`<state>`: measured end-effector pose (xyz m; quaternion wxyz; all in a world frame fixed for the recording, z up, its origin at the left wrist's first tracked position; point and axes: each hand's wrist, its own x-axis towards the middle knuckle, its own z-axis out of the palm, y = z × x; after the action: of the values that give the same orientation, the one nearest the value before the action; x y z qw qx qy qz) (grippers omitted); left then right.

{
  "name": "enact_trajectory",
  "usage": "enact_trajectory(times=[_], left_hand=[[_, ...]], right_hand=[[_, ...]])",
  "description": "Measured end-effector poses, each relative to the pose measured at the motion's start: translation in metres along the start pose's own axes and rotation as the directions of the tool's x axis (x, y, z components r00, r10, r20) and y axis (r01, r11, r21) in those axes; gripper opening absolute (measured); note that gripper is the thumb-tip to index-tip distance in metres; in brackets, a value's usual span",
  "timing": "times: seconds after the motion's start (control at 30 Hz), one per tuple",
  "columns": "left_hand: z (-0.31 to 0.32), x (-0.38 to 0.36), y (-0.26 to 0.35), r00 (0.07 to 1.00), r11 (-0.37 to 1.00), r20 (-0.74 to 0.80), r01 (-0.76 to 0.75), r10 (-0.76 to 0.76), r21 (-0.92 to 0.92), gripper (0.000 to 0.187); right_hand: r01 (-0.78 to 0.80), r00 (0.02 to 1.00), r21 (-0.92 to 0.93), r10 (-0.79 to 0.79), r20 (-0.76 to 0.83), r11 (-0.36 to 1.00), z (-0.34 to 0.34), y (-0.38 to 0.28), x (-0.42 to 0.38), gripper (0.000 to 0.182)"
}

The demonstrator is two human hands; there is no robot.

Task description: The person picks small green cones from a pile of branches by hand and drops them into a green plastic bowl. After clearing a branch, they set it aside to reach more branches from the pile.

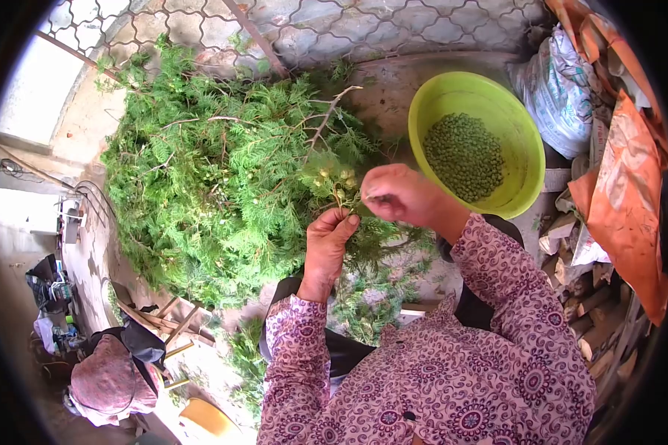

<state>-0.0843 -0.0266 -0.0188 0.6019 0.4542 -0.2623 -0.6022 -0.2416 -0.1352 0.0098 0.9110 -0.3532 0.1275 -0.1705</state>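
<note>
My left hand is closed, with thumb and forefinger pinching the stem of a green conifer sprig. Small round pale-green cones cluster near the sprig's tip. Right beside them, my right hand has its fingers curled inward; what lies inside them is hidden. Beyond both hands spreads a large heap of cut conifer branches. To the right of my right hand, a yellow-green plastic basin holds a layer of green cones.
A wire mesh fence runs along the back. At right stand a white woven sack, an orange tarp and stacked firewood. A person with a patterned head covering is at lower left, near a yellow container.
</note>
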Motion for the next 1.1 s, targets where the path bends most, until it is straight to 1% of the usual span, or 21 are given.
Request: enact_trajectory(times=[0.03, 0.1, 0.13, 0.2, 0.23, 0.3, 0.33, 0.4, 0.43, 0.5, 0.6, 0.67, 0.7, 0.73, 0.77, 0.8, 0.83, 0.87, 0.9, 1.03, 1.1], left_hand=[[-0.002, 0.000, -0.001, 1.000, 0.999, -0.010, -0.009, 0.010, 0.039, 0.006], [-0.002, -0.001, -0.002, 1.000, 0.997, -0.018, -0.017, 0.018, 0.079, 0.008], [-0.001, -0.001, -0.002, 0.999, 0.992, -0.034, -0.014, 0.019, 0.129, 0.010], [0.000, -0.001, -0.003, 0.999, 0.984, -0.047, -0.011, 0.020, 0.178, 0.011], [-0.001, -0.001, -0.005, 0.999, 0.975, -0.040, -0.018, 0.027, 0.221, 0.012], [-0.002, -0.003, -0.006, 0.999, 0.964, -0.031, -0.022, 0.031, 0.264, 0.013], [-0.002, -0.004, -0.006, 1.000, 0.962, 0.012, -0.009, 0.006, 0.271, 0.013], [-0.001, -0.005, -0.005, 0.998, 0.960, 0.056, 0.003, -0.019, 0.280, 0.013], [0.000, -0.006, -0.004, 0.996, 0.948, 0.089, -0.012, -0.017, 0.317, 0.012], [-0.002, -0.007, -0.005, 0.992, 0.935, 0.121, -0.026, -0.018, 0.354, 0.012], [0.001, -0.006, 0.000, 0.991, 0.941, 0.123, 0.006, -0.050, 0.339, 0.014], [0.009, -0.008, 0.010, 0.988, 0.983, 0.106, 0.093, -0.110, 0.156, 0.015], [0.009, -0.007, 0.012, 0.988, 0.983, 0.105, 0.093, -0.111, 0.156, 0.015], [0.008, -0.007, 0.014, 0.991, 0.991, 0.077, 0.099, -0.106, 0.095, 0.016], [0.007, -0.006, 0.015, 0.993, 0.994, 0.048, 0.102, -0.104, 0.034, 0.018], [0.005, -0.006, 0.014, 0.994, 0.994, 0.046, 0.103, -0.104, 0.033, 0.018], [0.001, -0.006, 0.012, 0.991, 0.996, 0.098, 0.089, -0.087, -0.019, 0.018], [0.000, -0.005, 0.011, 0.987, 0.994, 0.149, 0.078, -0.067, -0.073, 0.019], [0.001, -0.007, 0.012, 0.987, 0.991, 0.134, 0.104, -0.093, -0.080, 0.016], [-0.002, -0.011, 0.013, 0.983, 0.984, 0.117, 0.152, -0.140, -0.097, 0.014], [0.001, -0.012, 0.015, 0.986, 0.971, 0.068, 0.159, -0.150, -0.175, 0.012]], right_hand=[[-0.002, 1.000, 0.000, 0.002, 0.001, 1.000, 0.003, -0.003, -0.001, 0.008], [0.113, 0.986, 0.037, -0.108, -0.128, 0.993, 0.015, -0.012, -0.004, 0.009], [0.115, 0.985, 0.038, -0.109, -0.130, 0.993, 0.015, -0.011, -0.003, 0.009], [0.019, 0.967, -0.191, -0.067, -0.246, 0.981, 0.014, -0.009, 0.000, 0.015], [0.020, 0.967, -0.192, -0.068, -0.246, 0.981, 0.014, -0.008, 0.001, 0.015], [-0.103, 0.944, -0.522, -0.082, -0.320, 0.846, 0.015, -0.005, 0.001, 0.022], [-0.103, 0.943, -0.521, -0.084, -0.323, 0.847, 0.014, -0.003, 0.001, 0.022], [-0.050, 0.969, -0.596, -0.106, -0.224, 0.802, 0.008, 0.003, 0.004, 0.026], [-0.050, 0.969, -0.595, -0.107, -0.225, 0.802, 0.005, 0.004, 0.005, 0.026], [-0.056, 0.973, -0.771, -0.139, -0.185, 0.635, 0.001, 0.006, 0.006, 0.023], [-0.101, 0.970, -0.724, -0.092, -0.223, 0.682, 0.005, 0.005, 0.004, 0.021], [-0.084, 0.971, -0.717, -0.105, -0.216, 0.692, 0.005, 0.006, 0.004, 0.021], [-0.068, 0.970, -0.707, -0.120, -0.213, 0.704, 0.005, 0.007, 0.004, 0.021], [-0.068, 0.970, -0.706, -0.120, -0.213, 0.705, 0.006, 0.005, 0.003, 0.021], [-0.096, 0.972, -0.656, -0.070, -0.223, 0.748, 0.010, 0.003, 0.002, 0.020], [-0.125, 0.973, -0.603, -0.020, -0.228, 0.788, 0.012, 0.002, 0.002, 0.020], [-0.126, 0.974, -0.602, -0.018, -0.227, 0.789, 0.012, 0.002, 0.001, 0.020], [-0.157, 0.976, -0.526, 0.048, -0.215, 0.836, 0.012, 0.002, 0.001, 0.019], [-0.191, 0.974, -0.446, 0.112, -0.196, 0.874, 0.012, 0.002, 0.001, 0.019], [-0.193, 0.978, -0.326, 0.157, -0.134, 0.925, 0.010, 0.009, 0.001, 0.015], [-0.121, 0.991, -0.033, 0.119, -0.065, 0.992, 0.010, 0.010, 0.001, 0.009]])
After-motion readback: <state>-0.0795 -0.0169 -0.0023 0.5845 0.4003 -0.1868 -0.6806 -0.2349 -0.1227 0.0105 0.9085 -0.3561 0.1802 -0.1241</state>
